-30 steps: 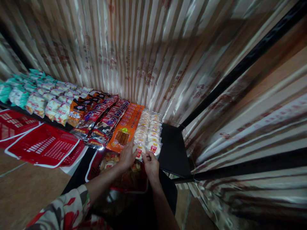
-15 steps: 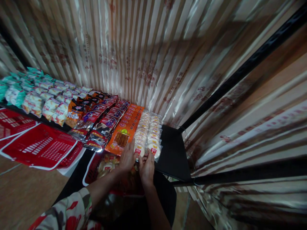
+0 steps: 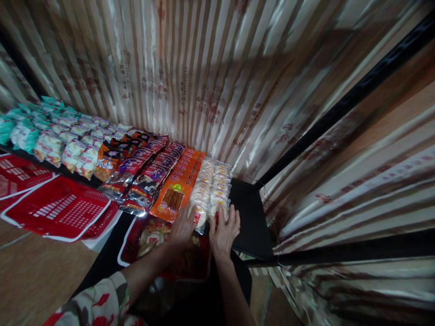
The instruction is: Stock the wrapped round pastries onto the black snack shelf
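Clear packets of round pale cakes (image 3: pixel 213 186) lie in two overlapping rows on the right end of a black shelf (image 3: pixel 249 217). My left hand (image 3: pixel 183 224) rests on the front packet of the left row, fingers curled over it. My right hand (image 3: pixel 223 230) lies flat with spread fingers on the front packet of the right row, pressing it against the shelf. Orange snack packets (image 3: pixel 176 188) lie in a row just left of my left hand.
Further left run rows of dark red, orange, white and teal snack packets (image 3: pixel 84 149). Red plastic baskets (image 3: pixel 57 208) lean at the left, and another basket (image 3: pixel 159 244) with packets sits below my hands. Striped shiny curtains (image 3: pixel 204 77) hang behind and to the right.
My right hand has moved from the left-row packet rightward and spread flat on the right row's front packet. My left hand stays on the left row's front packet.
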Available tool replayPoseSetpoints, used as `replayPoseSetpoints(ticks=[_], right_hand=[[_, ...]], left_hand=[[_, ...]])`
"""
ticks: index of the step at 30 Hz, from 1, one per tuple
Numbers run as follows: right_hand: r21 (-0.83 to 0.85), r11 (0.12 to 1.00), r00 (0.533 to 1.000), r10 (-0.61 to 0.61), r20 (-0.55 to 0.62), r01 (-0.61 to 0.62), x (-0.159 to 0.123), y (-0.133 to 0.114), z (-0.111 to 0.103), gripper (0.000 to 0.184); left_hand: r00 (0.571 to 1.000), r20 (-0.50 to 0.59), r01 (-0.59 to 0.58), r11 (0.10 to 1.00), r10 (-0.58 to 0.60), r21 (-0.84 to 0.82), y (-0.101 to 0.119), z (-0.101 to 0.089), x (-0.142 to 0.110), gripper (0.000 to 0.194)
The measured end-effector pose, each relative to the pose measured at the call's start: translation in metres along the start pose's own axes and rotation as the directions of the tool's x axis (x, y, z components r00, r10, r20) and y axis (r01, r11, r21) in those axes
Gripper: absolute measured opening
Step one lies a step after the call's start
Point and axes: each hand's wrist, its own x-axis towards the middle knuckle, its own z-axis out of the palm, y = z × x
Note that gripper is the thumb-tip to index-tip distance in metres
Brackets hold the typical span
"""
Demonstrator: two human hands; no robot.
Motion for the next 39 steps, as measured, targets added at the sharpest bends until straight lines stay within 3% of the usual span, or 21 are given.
replayPoseSetpoints(ticks=[6,17,30,34,39], right_hand=[[-0.078,0.995,0.99,-0.049,0.13,0.059,0.011,0.02,0.013,0.049],[-0.011,0.996,0.984,-0.084,0.156,0.087,0.014,0.026,0.026,0.051],[-0.057,0.994,0.984,-0.08,0.159,0.09,0.017,0.025,0.029,0.051],[-0.057,0.997,0.991,-0.047,0.123,0.055,0.016,0.025,0.024,0.05],[0.038,0.998,0.998,-0.058,-0.036,0.059,0.008,0.02,0.008,0.046]], left_hand=[[0.998,0.0,0.055,0.998,-0.055,-0.021,0.007,0.003,0.001,0.05],[0.996,-0.032,0.088,0.995,-0.089,-0.04,0.012,0.006,0.015,0.049],[0.994,0.034,0.097,0.968,-0.108,0.229,0.021,0.0,0.024,0.047],[0.995,0.034,0.088,0.976,-0.096,0.202,0.019,0.0,0.021,0.049],[0.996,0.01,0.085,0.991,-0.087,0.099,0.019,0.0,0.016,0.052]])
